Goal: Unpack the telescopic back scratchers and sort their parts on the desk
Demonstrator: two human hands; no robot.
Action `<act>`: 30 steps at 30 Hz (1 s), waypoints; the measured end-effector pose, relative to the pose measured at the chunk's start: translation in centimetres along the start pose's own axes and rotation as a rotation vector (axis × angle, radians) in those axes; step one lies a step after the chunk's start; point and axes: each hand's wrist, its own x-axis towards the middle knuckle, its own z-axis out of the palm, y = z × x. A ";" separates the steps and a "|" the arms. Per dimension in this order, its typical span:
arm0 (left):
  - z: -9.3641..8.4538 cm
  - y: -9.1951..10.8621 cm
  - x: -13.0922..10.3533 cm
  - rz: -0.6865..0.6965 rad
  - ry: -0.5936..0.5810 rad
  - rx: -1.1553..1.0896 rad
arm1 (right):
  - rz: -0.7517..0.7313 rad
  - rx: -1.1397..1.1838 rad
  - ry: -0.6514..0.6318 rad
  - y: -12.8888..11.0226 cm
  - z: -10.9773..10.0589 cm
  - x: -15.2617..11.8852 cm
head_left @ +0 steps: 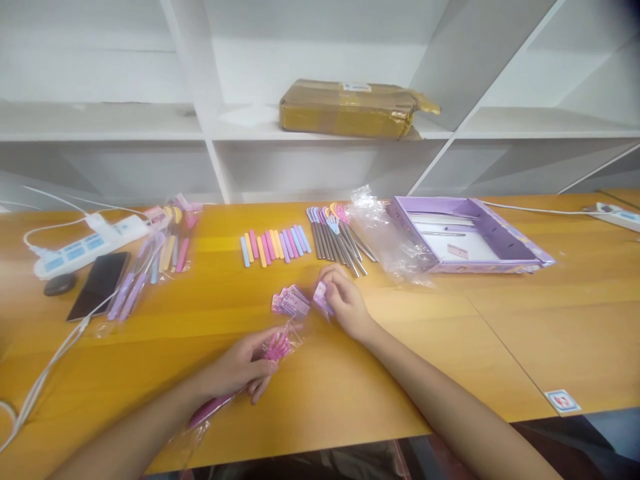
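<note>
My left hand [245, 363] is closed round a pink back scratcher [278, 345] with a hand-shaped head, inside a clear plastic sleeve. Its dark pink handle [213, 408] sticks out below my wrist. Between the fingertips of my right hand [345, 297] is a small purple printed card [321, 298]. Just left of that card, a small fanned pile of similar cards [291, 301] lies on the table. Beyond my hands are a row of coloured handles [275, 247] and a heap of metal rods with hand-shaped heads [336, 237].
An open purple box [515, 233] stands at the back right, beside crumpled clear plastic [400, 250]. Bagged back scratchers [143, 273], a phone [99, 285], a mouse [60, 285] and a power strip [93, 245] lie on the left. A taped parcel [350, 110] rests on the shelf.
</note>
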 end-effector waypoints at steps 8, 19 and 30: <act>0.3 0.6 -0.3 -0.061 -0.052 0.030 | 0.173 -0.195 -0.055 1.4 2.3 -0.4; -0.1 0.3 0.9 0.109 0.103 -0.105 | 0.268 0.290 -0.682 -5.6 2.2 -0.6; 1.7 -2.8 1.4 0.216 -0.094 -0.114 | -0.136 -0.291 0.141 -11.3 -3.8 2.7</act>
